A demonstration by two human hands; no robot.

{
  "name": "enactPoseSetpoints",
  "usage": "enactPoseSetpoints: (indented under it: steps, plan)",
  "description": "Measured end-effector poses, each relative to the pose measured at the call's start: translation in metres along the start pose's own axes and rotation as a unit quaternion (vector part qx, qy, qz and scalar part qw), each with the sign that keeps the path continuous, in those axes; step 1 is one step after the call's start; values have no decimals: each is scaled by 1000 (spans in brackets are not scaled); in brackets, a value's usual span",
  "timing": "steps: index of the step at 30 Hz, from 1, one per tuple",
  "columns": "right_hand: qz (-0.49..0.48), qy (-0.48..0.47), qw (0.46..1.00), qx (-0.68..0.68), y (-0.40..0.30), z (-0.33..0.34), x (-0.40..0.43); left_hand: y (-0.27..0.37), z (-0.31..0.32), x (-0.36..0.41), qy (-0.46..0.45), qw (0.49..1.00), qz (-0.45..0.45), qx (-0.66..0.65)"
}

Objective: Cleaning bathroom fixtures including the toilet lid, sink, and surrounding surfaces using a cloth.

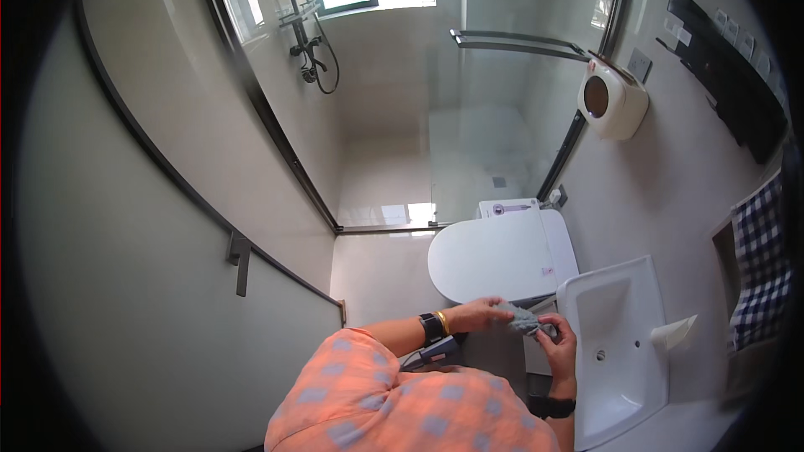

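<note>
My left hand (480,315) holds one end of a small grey-green cloth (522,319) with a fluffy surface. The other end is pinched between the thumb and fingers of my right hand (558,342). Between both hands the cloth looks bunched. It hangs in the air in front of my body, just left of the white washbasin (568,364) and below the closed lid of the white toilet (490,257). Both wrists wear a black band, and the left one also has a gold-coloured bracelet.
A faucet (675,334) stands at the basin's right rim. Beyond the toilet is a glass shower screen (502,138) with a black frame and shower fittings (308,53). A white tissue dispenser (619,100) and a checked cloth (760,263) hang right. A door handle (242,267) is left.
</note>
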State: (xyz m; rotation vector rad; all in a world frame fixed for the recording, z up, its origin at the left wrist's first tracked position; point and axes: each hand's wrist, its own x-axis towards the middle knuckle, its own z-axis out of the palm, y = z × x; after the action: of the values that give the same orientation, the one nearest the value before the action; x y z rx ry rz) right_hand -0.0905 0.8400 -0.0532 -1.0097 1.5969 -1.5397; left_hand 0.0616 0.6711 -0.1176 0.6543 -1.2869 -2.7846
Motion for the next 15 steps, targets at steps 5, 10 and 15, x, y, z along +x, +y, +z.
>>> enactPoseSetpoints:
  steps: [5, 10, 15]
  plan:
    - [-18, -56, 994, -89, -8, 25, -1, 23, 4, -12, 34, 994, 101, -16]
    - [-18, -70, 993, -93, -5, 32, 7, 59, 33, -18, -99, 883, 222, 402]
    - [99, -61, 993, 3, -16, 44, 18, 87, 37, -12, -143, 818, 238, 503]
